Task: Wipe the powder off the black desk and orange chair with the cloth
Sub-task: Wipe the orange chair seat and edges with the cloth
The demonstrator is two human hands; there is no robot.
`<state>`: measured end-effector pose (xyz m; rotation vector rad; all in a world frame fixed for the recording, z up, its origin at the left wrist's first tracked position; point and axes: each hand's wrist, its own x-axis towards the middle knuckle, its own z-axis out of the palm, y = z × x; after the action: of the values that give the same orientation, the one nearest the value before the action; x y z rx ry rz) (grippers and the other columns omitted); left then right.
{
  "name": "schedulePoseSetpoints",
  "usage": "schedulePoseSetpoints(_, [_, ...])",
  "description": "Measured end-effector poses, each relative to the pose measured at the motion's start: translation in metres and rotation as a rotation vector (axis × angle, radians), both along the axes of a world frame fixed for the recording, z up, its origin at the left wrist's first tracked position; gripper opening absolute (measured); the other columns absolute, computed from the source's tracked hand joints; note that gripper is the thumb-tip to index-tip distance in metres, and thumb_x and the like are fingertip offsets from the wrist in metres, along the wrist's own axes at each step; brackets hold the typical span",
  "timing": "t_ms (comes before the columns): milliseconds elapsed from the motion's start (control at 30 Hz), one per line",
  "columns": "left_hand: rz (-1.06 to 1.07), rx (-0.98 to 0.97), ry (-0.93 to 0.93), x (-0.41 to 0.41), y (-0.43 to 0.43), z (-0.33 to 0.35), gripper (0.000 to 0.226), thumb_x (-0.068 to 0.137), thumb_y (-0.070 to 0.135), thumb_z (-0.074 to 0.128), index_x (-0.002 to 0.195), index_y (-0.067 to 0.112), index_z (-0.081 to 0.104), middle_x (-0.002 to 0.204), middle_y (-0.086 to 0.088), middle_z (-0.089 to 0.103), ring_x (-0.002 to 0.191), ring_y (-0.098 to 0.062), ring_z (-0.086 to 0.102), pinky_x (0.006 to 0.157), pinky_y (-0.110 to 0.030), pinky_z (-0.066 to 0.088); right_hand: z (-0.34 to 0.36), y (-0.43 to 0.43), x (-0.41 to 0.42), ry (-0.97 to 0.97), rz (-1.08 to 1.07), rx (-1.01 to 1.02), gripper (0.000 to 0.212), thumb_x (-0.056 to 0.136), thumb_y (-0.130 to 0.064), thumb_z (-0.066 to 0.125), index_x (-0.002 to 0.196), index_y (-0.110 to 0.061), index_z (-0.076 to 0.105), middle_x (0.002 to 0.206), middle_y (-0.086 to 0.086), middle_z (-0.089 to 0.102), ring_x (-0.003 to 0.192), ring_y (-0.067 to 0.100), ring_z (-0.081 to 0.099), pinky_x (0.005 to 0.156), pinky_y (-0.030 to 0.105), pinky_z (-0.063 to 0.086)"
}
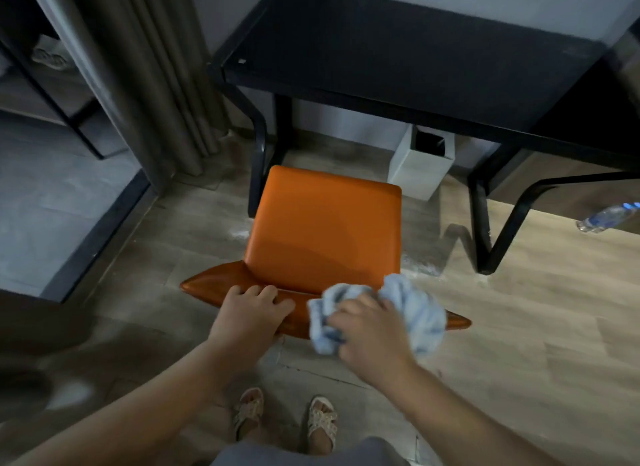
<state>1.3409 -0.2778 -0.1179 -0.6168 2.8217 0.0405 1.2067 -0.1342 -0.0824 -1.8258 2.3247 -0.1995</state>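
Bunching the pale blue cloth (415,309), the fingers (351,309) of the right hand (375,334) are curled into its folds and press the wad onto the top edge of the backrest (214,287) of the orange chair (325,230), right of the middle. A crumpled wad puts a thick pad under the palm, which I judge suits a narrow padded edge better than a flat sheet would. Beside it the left hand (251,313) lies on the same edge, its fingers (266,292) hooked over the front. This reads as a bracing grip, so the chair does not slide or tip on the wooden floor (536,344) while the other hand rubs. The two hands are near each other but apart.

The person stands behind the chair, sandalled feet (249,413) just back of it, so the seat faces away toward the black counter (398,67). The seat looks free of powder, though the dim light makes fine dust hard to rule out. White powder (420,268) lies on the floor just beside the seat's right side, with a fainter patch on the left. The counter top shows a pale haze toward its far right and one small white scrap (241,61) near its left front corner; I cannot tell what that is. A white bin (420,167) stands under the counter, and a plastic bottle (609,216) shows at the right edge.
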Motion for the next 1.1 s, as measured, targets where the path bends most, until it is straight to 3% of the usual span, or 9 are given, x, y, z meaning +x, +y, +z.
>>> schedulePoseSetpoints(100, [-0.036, -0.02, 0.012, -0.004, 0.0, 0.003, 0.036, 0.079, 0.04, 0.065, 0.112, 0.033, 0.054, 0.106, 0.002, 0.057, 0.09, -0.019, 0.059, 0.072, -0.033, 0.039, -0.006, 0.008, -0.019, -0.113, -0.012, 0.124, 0.023, 0.082, -0.024, 0.054, 0.102, -0.023, 0.065, 0.112, -0.007, 0.061, 0.112, 0.019, 0.046, 0.087, 0.037, 0.032])
schedulePoseSetpoints(167, [-0.027, -0.018, -0.004, -0.004, 0.0, 0.006, 0.036, 0.077, 0.042, 0.067, 0.11, 0.033, 0.055, 0.104, 0.003, 0.058, 0.089, -0.019, 0.06, 0.07, -0.033, 0.04, 0.003, 0.037, -0.05, -0.127, 0.014, 0.063, 0.025, 0.071, -0.016, 0.07, 0.095, -0.019, 0.071, 0.103, -0.001, 0.067, 0.1, 0.027, 0.059, 0.084, 0.042, 0.044])
schedulePoseSetpoints(233, [-0.012, -0.018, -0.019, -0.003, 0.001, 0.002, 0.032, 0.087, 0.042, 0.055, 0.117, 0.034, 0.045, 0.114, 0.004, 0.052, 0.101, -0.018, 0.055, 0.078, -0.033, 0.037, 0.013, 0.069, -0.083, -0.132, -0.066, 0.006, 0.035, 0.05, -0.002, 0.082, 0.082, -0.015, 0.074, 0.086, 0.004, 0.072, 0.079, 0.032, 0.066, 0.067, 0.047, 0.054])
schedulePoseSetpoints(300, [0.007, -0.025, -0.026, -0.004, 0.001, 0.002, 0.03, 0.089, 0.043, 0.051, 0.117, 0.034, 0.042, 0.116, 0.005, 0.05, 0.104, -0.017, 0.054, 0.082, -0.033, 0.037, 0.017, 0.079, -0.099, -0.179, -0.069, 0.054, 0.03, 0.054, 0.001, 0.081, 0.08, -0.014, 0.074, 0.088, 0.004, 0.072, 0.083, 0.032, 0.066, 0.071, 0.045, 0.053])
schedulePoseSetpoints(400, [0.018, -0.024, -0.047, -0.004, 0.002, 0.003, 0.031, 0.089, 0.044, 0.051, 0.117, 0.033, 0.041, 0.116, 0.007, 0.049, 0.104, -0.016, 0.053, 0.084, -0.032, 0.037, 0.003, 0.045, -0.07, -0.202, 0.02, 0.033, 0.02, 0.074, -0.014, 0.066, 0.092, -0.018, 0.072, 0.102, -0.001, 0.068, 0.102, 0.023, 0.057, 0.086, 0.037, 0.04])
schedulePoseSetpoints(500, [0.023, -0.025, -0.071, -0.006, 0.002, 0.002, 0.032, 0.089, 0.044, 0.052, 0.117, 0.034, 0.041, 0.118, 0.007, 0.048, 0.106, -0.015, 0.052, 0.085, -0.032, 0.036, -0.013, 0.011, -0.029, -0.167, 0.087, 0.004, 0.017, 0.083, -0.021, 0.055, 0.095, -0.02, 0.068, 0.101, -0.004, 0.064, 0.104, 0.02, 0.049, 0.077, 0.032, 0.028])
schedulePoseSetpoints(733, [0.066, 0.041, -0.125, -0.017, 0.005, 0.005, 0.036, 0.086, 0.048, 0.05, 0.116, 0.03, 0.044, 0.116, 0.003, 0.048, 0.106, -0.018, 0.051, 0.086, -0.035, 0.038, 0.009, 0.078, -0.108, -0.285, -0.065, -0.011, 0.017, 0.06, -0.002, 0.074, 0.074, -0.012, 0.073, 0.083, 0.004, 0.071, 0.081, 0.029, 0.063, 0.074, 0.044, 0.051])
schedulePoseSetpoints(933, [0.019, 0.138, -0.059, -0.038, 0.032, -0.005, 0.04, 0.085, 0.056, 0.046, 0.115, 0.029, 0.046, 0.114, 0.002, 0.051, 0.106, -0.02, 0.053, 0.079, -0.033, 0.039, -0.007, 0.047, -0.061, -0.247, -0.013, -0.053, 0.013, 0.067, -0.016, 0.06, 0.075, -0.019, 0.07, 0.083, -0.005, 0.065, 0.089, 0.022, 0.057, 0.077, 0.038, 0.04])
schedulePoseSetpoints(1100, [0.01, 0.156, -0.037, -0.039, 0.026, -0.008, 0.047, 0.082, 0.058, 0.046, 0.121, 0.032, 0.046, 0.114, 0.004, 0.053, 0.104, -0.017, 0.055, 0.08, -0.031, 0.044, -0.006, 0.083, -0.103, -0.252, -0.078, -0.104, 0.034, 0.054, 0.006, 0.079, 0.083, -0.01, 0.075, 0.093, 0.006, 0.072, 0.088, 0.029, 0.063, 0.081, 0.037, 0.045])
